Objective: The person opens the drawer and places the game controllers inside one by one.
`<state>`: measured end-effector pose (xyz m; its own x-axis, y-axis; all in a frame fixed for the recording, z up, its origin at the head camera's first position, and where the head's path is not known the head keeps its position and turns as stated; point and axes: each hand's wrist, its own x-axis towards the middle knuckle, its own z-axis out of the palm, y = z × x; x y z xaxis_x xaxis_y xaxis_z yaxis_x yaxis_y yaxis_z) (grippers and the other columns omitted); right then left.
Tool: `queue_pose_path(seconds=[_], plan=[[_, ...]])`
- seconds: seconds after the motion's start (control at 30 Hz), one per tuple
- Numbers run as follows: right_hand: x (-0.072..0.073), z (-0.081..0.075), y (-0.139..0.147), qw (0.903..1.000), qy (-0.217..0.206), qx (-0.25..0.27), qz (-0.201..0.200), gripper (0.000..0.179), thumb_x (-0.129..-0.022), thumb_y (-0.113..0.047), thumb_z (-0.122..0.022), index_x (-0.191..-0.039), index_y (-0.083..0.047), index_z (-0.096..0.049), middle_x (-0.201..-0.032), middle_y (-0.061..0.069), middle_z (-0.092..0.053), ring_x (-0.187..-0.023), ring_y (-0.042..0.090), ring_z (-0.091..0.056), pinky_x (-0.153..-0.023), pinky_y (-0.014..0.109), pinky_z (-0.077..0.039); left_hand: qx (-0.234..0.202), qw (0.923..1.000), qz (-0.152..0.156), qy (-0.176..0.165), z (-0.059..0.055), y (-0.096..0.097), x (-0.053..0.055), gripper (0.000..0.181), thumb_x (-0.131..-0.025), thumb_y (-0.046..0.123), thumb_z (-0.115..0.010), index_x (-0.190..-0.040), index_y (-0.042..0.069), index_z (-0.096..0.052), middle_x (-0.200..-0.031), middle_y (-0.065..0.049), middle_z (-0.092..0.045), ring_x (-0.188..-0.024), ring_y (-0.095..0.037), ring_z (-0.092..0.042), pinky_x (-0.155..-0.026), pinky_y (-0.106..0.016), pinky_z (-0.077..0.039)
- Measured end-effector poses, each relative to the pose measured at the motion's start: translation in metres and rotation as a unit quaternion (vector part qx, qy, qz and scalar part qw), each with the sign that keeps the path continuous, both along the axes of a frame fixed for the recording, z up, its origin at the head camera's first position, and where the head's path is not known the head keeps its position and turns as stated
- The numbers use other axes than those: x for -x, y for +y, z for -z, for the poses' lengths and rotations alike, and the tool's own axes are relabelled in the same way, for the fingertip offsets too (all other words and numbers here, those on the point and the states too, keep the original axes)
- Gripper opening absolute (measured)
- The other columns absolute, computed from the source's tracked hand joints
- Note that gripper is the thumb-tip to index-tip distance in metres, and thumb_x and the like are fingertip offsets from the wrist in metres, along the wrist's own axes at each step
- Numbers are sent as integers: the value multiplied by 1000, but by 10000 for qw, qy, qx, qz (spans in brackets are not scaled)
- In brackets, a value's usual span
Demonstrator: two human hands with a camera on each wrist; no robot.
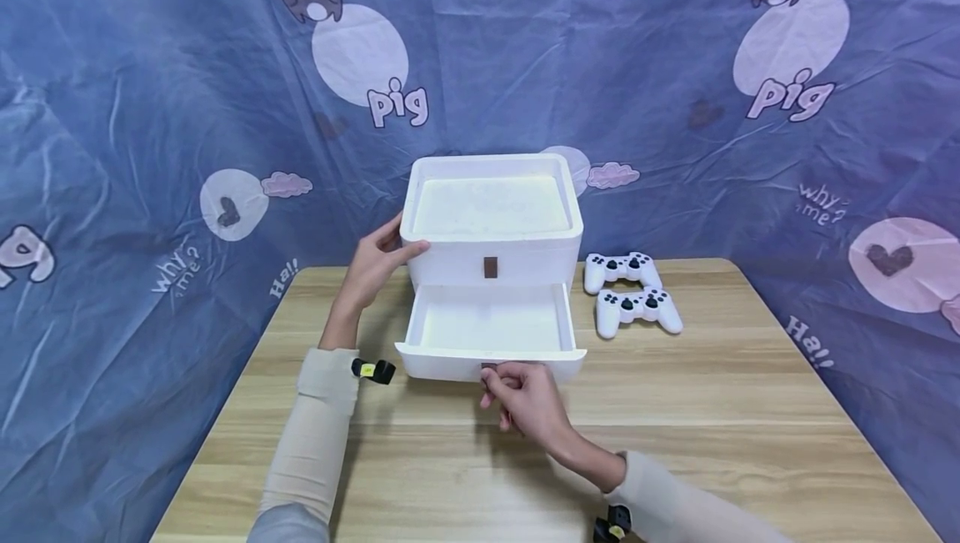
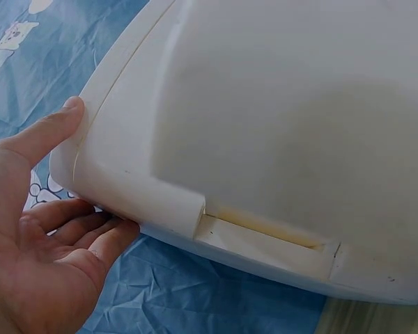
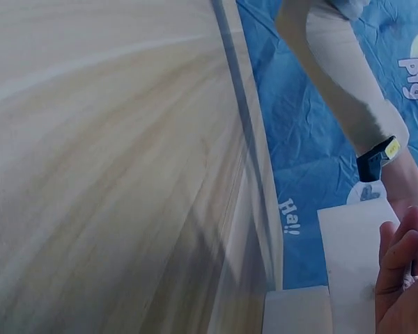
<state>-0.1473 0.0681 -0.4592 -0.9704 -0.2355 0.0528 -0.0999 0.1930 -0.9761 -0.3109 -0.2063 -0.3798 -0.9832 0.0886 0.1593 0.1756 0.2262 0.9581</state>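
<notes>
A white two-drawer storage box stands at the back of the table, with its lower drawer pulled out and nothing inside. My left hand holds the upper left corner of the box, thumb on the front and fingers round the side. Close up in the left wrist view, the same hand grips the edge of the white box wall. At the drawer's front, my right hand pinches the small brown pull tab, mostly hidden by the fingers. Another brown tab marks the upper drawer, which is closed.
Two white game controllers lie to the right of the box, one in front of the other. The wooden table extends toward me. A blue patterned cloth hangs behind and along both sides.
</notes>
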Motion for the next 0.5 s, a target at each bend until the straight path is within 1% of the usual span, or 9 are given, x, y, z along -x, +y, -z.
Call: queue_pose_path(seconds=[0.17, 0.37, 0.5], plan=[[-3, -2, 1, 10000, -45, 20, 12, 25, -107, -16, -67, -86, -7, -78, -71, 7, -77, -37, 9, -54, -30, 23, -37, 0, 10000, -7, 4, -2, 0, -2, 89, -91, 39, -87, -165, 21, -42, -170, -8, -43, -156, -26, -43, -124, -47, -44], [-3, -2, 5, 9995, -313, 26, 10, 24, -107, -18, -67, -90, -5, -78, -72, 9, -77, -38, 11, -54, -30, 24, -37, -79, 10000, 40, -42, -3, 0, -2, 87, -92, 34, -86, -165, 20, -42, -170, -8, -43, -157, -25, -42, -125, -45, -43], [-3, -3, 7, 9995, -318, -36, 11, 24, -107, -18, -67, -90, -5, -78, -71, 8, -77, -38, 11, -55, -31, 23, -37, -123, 9999, 31, -75, -3, 0, -1, 85, -92, 33, -86, -164, 20, -42, -170, -8, -43, -157, -24, -42, -125, -44, -42]])
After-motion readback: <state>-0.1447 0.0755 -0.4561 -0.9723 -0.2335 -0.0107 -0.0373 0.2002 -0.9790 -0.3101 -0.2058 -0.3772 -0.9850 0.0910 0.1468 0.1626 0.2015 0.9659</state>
